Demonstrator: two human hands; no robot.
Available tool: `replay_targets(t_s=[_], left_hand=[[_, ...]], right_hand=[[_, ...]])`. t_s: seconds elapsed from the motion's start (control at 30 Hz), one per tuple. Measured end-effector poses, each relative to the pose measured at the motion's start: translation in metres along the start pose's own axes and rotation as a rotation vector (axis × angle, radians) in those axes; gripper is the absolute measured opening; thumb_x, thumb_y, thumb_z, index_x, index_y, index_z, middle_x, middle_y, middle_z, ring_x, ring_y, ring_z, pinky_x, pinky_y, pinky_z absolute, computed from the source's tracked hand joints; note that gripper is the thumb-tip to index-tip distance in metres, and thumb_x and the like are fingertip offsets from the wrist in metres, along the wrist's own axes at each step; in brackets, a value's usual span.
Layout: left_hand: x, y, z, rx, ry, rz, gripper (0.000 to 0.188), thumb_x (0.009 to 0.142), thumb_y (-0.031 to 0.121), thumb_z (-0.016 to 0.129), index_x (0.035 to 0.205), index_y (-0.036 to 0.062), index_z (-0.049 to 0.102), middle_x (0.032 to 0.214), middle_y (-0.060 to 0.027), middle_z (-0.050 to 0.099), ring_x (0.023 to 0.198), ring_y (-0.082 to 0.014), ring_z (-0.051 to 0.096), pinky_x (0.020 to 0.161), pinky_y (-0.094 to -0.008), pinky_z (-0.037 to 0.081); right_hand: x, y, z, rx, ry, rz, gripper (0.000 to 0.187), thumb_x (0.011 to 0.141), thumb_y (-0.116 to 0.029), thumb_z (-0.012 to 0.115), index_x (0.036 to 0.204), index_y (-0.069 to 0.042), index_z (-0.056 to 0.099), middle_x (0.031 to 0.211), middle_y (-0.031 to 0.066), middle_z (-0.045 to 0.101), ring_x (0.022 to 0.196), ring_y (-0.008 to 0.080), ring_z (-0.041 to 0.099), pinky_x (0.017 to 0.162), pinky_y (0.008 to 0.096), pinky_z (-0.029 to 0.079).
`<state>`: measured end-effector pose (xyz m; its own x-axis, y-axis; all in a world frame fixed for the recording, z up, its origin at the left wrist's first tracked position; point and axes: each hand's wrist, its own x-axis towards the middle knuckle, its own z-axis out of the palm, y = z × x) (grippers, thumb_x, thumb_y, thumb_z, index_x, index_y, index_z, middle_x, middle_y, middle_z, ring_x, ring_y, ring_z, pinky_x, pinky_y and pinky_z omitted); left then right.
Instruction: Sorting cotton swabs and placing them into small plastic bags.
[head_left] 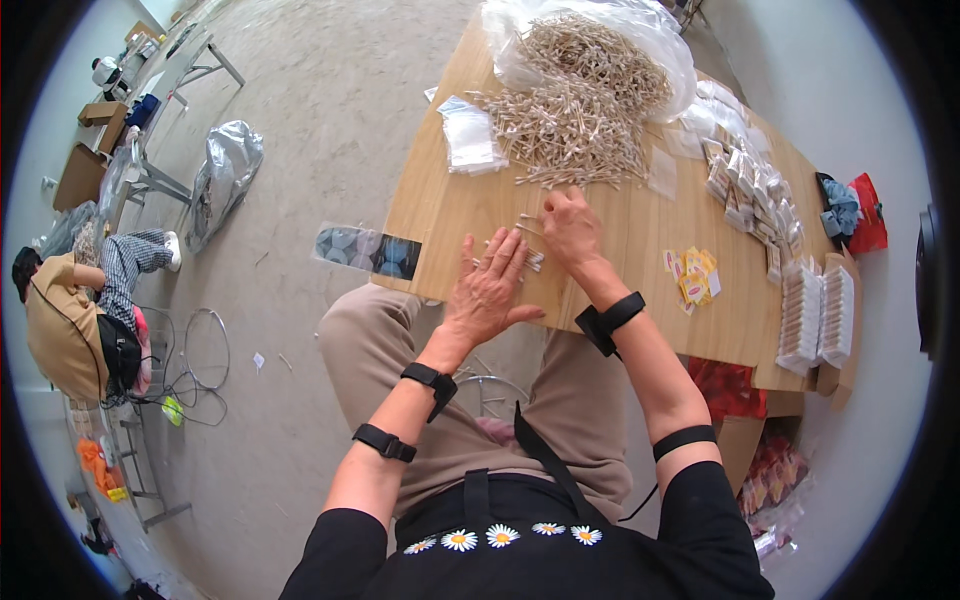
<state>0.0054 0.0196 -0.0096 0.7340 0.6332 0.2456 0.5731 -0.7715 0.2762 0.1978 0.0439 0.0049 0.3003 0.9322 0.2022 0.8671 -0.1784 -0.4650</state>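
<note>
A large heap of wooden-stick cotton swabs (pixel 570 130) lies on the wooden table (pixel 610 270), its far part inside a clear plastic bag (pixel 507 60). My left hand (pixel 488 285) is flat on the tabletop near the front edge, fingers stretched out over a few loose swabs (pixel 534 261) whose white tips stick out beside it. At the near edge of the heap, my right hand (pixel 572 228) has its fingers curled together. What they pinch, if anything, is hidden. A loose swab (pixel 528 222) shows between the two hands.
Clear plastic sleeves (pixel 471 137) lie left of the heap. Yellow-and-white cards (pixel 694 277) are on the right, with filled small packs (pixel 750 195) and stacked packs (pixel 798 318) beyond. A patterned pouch (pixel 368 251) overhangs the left edge. Another person (pixel 75 320) sits far left.
</note>
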Motion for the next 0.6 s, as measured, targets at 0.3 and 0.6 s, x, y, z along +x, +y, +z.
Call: replay_targets(t_s=[0.3,0.6], left_hand=[[0.001,-0.001,0.004,0.012,0.019,0.024,0.106,0.076,0.071,0.063,0.151,0.0017,0.037,0.159,-0.0114,0.033,0.151,-0.025,0.024,0.122,-0.0561,0.005],[0.0,-0.002,0.004,0.019,0.023,0.006,0.105,0.076,0.074,0.059,0.149,0.0018,0.04,0.158,-0.0116,0.034,0.151,-0.0252,0.025,0.122,-0.0569,0.007]], right_hand=[[-0.033,-0.018,0.009,0.012,-0.047,0.012,0.007,0.084,-0.012,0.064,0.086,-0.006,0.065,0.091,0.0152,0.065,0.087,0.0364,0.065,0.075,0.0461,0.053],[-0.014,0.006,-0.002,-0.024,0.124,0.199,0.011,0.081,-0.016,0.067,0.08,-0.005,0.066,0.089,0.0162,0.068,0.085,0.0361,0.067,0.076,0.0476,0.053]])
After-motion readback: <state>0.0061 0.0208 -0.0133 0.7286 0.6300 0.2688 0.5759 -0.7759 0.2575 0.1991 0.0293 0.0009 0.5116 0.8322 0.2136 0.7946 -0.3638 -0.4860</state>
